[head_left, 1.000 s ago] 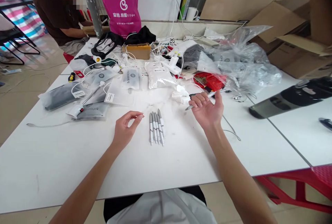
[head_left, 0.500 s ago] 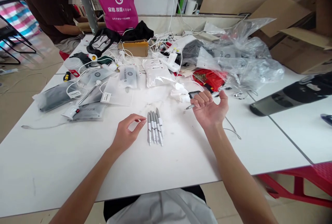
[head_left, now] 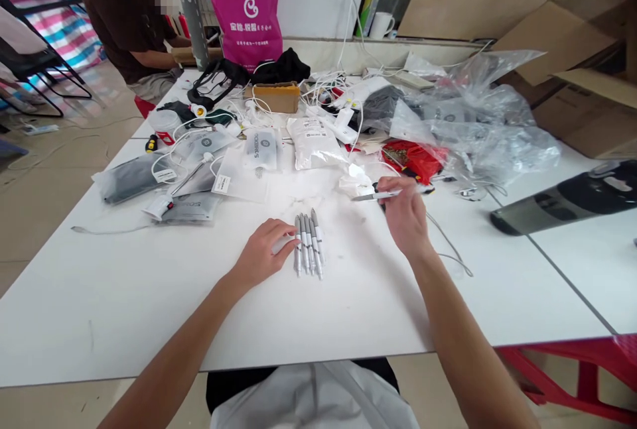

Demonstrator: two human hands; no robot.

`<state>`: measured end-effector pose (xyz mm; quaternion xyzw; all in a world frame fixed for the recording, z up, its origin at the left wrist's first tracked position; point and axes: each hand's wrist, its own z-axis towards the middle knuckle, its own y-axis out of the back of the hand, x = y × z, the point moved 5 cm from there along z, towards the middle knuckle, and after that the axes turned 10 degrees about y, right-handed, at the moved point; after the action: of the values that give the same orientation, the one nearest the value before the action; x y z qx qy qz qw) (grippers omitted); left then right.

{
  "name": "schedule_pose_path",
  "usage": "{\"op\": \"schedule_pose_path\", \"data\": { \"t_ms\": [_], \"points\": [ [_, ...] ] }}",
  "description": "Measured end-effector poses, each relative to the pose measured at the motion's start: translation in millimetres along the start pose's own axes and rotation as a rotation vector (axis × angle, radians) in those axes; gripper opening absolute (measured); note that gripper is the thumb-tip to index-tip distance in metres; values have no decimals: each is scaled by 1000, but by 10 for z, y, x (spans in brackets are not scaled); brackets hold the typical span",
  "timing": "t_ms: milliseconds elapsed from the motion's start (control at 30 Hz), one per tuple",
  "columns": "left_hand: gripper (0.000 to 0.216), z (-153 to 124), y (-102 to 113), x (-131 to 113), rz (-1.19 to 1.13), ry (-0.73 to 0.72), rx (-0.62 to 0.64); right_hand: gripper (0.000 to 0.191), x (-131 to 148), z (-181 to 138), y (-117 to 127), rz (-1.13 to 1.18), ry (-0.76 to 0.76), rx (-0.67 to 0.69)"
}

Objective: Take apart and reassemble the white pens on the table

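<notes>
Several white and grey pens point(head_left: 309, 243) lie side by side on the white table point(head_left: 318, 323), tips pointing away from me. Beside them on the left is my left hand point(head_left: 263, 250), its thumb and index finger curved apart, fingertips at the leftmost pen; whether they touch it I cannot tell. Raised over the table to the right, my right hand point(head_left: 405, 213) holds another pen point(head_left: 371, 196) almost level between thumb and fingers, its tip pointing left. A crumpled white tissue point(head_left: 354, 180) lies behind that pen.
Bagged items, cables and a padded white packet point(head_left: 316, 144) clutter the table's back half. A dark bottle point(head_left: 562, 197) lies at right, near cardboard boxes point(head_left: 582, 111). A thin grey cable point(head_left: 455, 260) curls beside my right wrist. Another person point(head_left: 119, 24) sits back left.
My right hand has turned from palm up to palm down, and its pen now lies level. My left hand has come closer to the row of pens. The view has shifted slightly left.
</notes>
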<state>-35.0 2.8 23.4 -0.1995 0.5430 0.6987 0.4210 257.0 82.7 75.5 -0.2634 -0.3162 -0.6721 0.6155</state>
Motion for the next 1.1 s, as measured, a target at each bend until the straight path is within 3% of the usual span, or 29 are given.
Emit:
{"op": "schedule_pose_path", "data": {
  "t_ms": [67, 167, 267, 367, 467, 567, 767, 1100],
  "points": [
    [16, -14, -30, -6, 57, -62, 23, 28, 69, -170, -85, -303, 96, 292],
    [18, -32, -77, -30, 156, -120, 69, 34, 102, -563, -170, -502, 171, 684],
    [19, -46, -107, -48, 219, -139, 83, 44, 115, -872, -148, -635, 213, 826],
    [19, -56, -126, -55, 247, -150, 86, 56, 159, -990, -149, -694, 257, 916],
    [20, -62, -126, -53, 253, -154, 85, 71, 228, -923, -229, -733, 300, 975],
    [21, -63, -115, -43, 250, -156, 85, 60, 274, -783, -387, -731, 354, 972],
    [23, -38, -97, 12, 253, -135, 80, 54, 201, -757, -689, -454, 438, 1050],
    [25, -51, -98, 19, 250, -120, 89, 56, 237, -824, -637, -401, 357, 933]
  ]
}}
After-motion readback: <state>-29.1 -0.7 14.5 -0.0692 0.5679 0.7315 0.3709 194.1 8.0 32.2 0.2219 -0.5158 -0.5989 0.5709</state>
